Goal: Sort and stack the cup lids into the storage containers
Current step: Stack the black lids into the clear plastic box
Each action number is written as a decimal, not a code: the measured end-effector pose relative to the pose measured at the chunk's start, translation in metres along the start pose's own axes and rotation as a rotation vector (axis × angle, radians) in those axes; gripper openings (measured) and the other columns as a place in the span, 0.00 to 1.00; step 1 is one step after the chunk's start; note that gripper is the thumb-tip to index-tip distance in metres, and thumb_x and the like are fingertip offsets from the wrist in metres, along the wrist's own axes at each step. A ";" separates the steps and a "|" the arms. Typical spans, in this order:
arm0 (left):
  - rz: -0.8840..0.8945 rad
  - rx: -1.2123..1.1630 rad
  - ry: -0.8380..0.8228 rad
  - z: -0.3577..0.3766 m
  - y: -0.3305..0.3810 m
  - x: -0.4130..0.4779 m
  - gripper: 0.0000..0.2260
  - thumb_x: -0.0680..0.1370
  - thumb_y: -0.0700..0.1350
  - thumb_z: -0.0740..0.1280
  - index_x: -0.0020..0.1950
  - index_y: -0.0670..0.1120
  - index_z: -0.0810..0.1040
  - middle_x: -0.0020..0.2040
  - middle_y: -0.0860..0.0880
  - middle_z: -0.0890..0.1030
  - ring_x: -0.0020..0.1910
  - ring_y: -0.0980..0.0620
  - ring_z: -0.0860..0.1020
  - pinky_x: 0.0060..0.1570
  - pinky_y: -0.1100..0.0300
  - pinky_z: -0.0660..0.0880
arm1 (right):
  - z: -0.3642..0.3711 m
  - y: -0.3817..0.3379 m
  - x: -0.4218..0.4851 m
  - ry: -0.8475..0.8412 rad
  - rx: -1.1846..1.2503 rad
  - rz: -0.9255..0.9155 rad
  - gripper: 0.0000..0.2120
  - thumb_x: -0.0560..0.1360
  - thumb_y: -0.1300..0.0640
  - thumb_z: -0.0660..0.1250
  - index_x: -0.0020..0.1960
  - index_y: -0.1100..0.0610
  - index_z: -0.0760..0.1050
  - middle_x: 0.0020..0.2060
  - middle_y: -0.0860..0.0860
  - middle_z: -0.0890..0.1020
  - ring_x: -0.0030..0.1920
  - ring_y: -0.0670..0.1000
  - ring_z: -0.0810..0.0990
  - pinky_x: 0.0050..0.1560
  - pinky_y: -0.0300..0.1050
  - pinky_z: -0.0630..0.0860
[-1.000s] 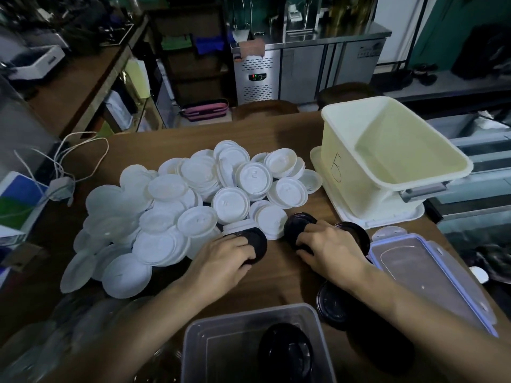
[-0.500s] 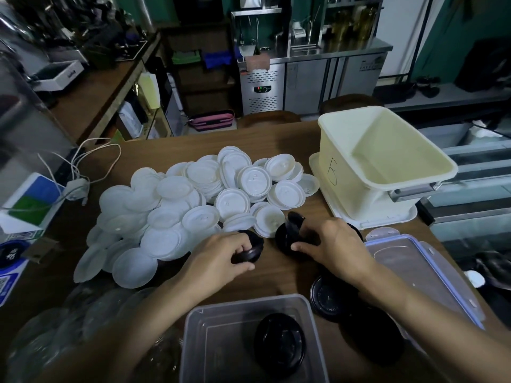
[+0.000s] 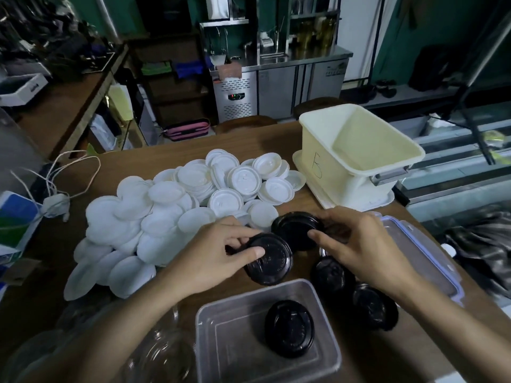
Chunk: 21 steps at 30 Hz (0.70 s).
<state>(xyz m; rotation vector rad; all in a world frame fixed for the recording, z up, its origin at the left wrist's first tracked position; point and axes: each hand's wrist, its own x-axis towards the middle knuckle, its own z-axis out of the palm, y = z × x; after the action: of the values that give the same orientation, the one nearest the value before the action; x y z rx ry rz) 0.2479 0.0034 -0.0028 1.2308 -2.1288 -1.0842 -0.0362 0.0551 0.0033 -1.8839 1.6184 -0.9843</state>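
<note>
Nesting: L hand (image 3: pixel 218 258) pinches near lid (image 3: pixel 269 262), R hand (image 3: pixel 359 252) far lid (image 3: pixel 296 230). Align rims; tub (image 3: pixel 249 295) just nearside of grips.

One mark can be read: a single handwritten character in dark ink, apparently a "5", on the near side wall of the cream tub (image 3: pixel 331 183) standing on the desk (image 3: pixel 166 158). Raised lettering shows on top of the black lid (image 3: pixel 272 261) and on several white lids (image 3: pixel 246 179), but it is too fine to read. Print on the steel cabinet (image 3: pixel 276 87) and the white box (image 3: pixel 23 88) is likewise illegible.
</note>
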 end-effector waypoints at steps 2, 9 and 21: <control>0.007 -0.018 -0.093 0.003 0.000 -0.004 0.14 0.78 0.53 0.75 0.60 0.70 0.83 0.52 0.57 0.80 0.50 0.58 0.82 0.55 0.58 0.80 | 0.002 -0.003 -0.012 0.045 0.002 0.014 0.08 0.77 0.50 0.74 0.56 0.43 0.84 0.48 0.42 0.84 0.50 0.44 0.84 0.52 0.45 0.80; 0.110 0.034 -0.278 0.035 0.000 -0.019 0.11 0.76 0.54 0.77 0.57 0.55 0.87 0.48 0.53 0.78 0.41 0.55 0.81 0.47 0.60 0.80 | 0.007 -0.003 -0.054 0.122 -0.066 0.147 0.11 0.77 0.48 0.74 0.59 0.39 0.84 0.46 0.41 0.83 0.50 0.43 0.82 0.50 0.42 0.78; 0.322 0.381 -0.263 0.059 0.001 -0.018 0.18 0.80 0.58 0.71 0.66 0.51 0.78 0.49 0.58 0.73 0.46 0.55 0.78 0.48 0.64 0.74 | 0.006 -0.021 -0.097 0.057 -0.020 0.274 0.13 0.77 0.53 0.74 0.61 0.43 0.84 0.48 0.40 0.85 0.49 0.44 0.85 0.50 0.50 0.82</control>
<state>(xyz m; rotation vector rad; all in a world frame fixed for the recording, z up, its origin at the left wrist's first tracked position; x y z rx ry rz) 0.2152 0.0426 -0.0369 0.8822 -2.7142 -0.7546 -0.0229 0.1536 -0.0060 -1.6040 1.8649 -0.9138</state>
